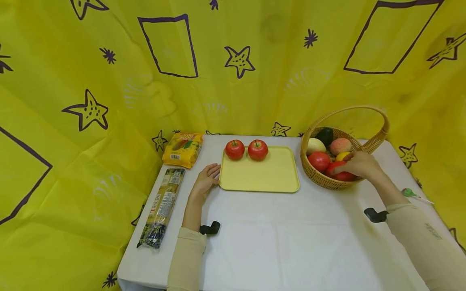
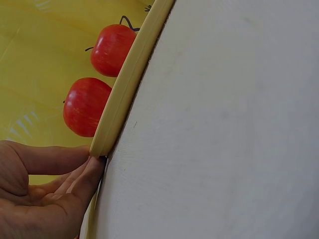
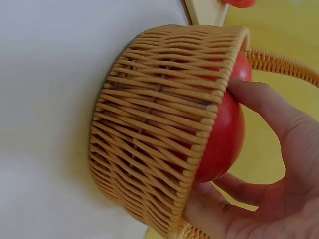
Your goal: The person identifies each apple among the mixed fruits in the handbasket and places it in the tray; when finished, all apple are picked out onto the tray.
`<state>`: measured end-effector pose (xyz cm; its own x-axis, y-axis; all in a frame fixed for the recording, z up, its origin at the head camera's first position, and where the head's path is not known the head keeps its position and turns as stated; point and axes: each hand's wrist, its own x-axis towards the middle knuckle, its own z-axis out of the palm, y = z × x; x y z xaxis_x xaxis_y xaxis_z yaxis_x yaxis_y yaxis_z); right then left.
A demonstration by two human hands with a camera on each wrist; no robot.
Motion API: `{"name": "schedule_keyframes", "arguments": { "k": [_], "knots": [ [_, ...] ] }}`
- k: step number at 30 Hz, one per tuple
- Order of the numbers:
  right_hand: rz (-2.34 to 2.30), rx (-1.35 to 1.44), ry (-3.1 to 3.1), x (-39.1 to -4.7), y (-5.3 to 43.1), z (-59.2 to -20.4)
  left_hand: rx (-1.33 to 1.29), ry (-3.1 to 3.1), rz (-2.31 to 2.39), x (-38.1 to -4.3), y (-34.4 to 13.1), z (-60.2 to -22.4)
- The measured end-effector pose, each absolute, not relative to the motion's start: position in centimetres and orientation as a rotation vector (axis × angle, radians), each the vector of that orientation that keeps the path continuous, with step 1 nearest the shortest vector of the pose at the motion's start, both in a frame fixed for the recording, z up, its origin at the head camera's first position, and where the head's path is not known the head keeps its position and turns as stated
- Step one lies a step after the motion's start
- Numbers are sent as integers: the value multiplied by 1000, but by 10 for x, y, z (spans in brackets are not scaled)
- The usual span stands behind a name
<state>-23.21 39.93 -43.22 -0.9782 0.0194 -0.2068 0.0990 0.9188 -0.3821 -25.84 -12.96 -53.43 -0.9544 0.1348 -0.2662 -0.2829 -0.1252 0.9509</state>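
Note:
My left hand (image 1: 206, 180) pinches the left rim of a pale yellow tray (image 1: 259, 173), thumb above and fingers below at the corner, as the left wrist view shows. Two red apples (image 1: 257, 150) sit side by side along the tray's back edge. At the right, my right hand (image 1: 360, 165) reaches into a wicker basket (image 1: 329, 183). Its thumb and fingers curl round a smooth, round red fruit (image 3: 227, 139) that is still partly inside, behind the basket's wall. The exact kind of this fruit cannot be told.
The basket also holds another red fruit (image 1: 318, 161), a pale yellow one (image 1: 316, 146), a peach (image 1: 340, 146) and a dark avocado (image 1: 325, 136). Its tall handle arches over. A yellow packet (image 1: 183, 149) and a long clear-wrapped pack (image 1: 164, 206) lie left; a lollipop (image 1: 408, 192) lies right.

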Motion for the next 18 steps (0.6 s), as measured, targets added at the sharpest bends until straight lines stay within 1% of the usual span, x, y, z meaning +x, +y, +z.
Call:
{"name": "schedule_keyframes", "arguments": {
  "k": [8,18],
  "knots": [
    [-847,129,2715,-228,413,-419,-178,1871,2159,-259,-128,-533],
    [-1144,152,2581,-224,423,-418,-180,1860,2163,-259,-129,-535]
  ]
}}
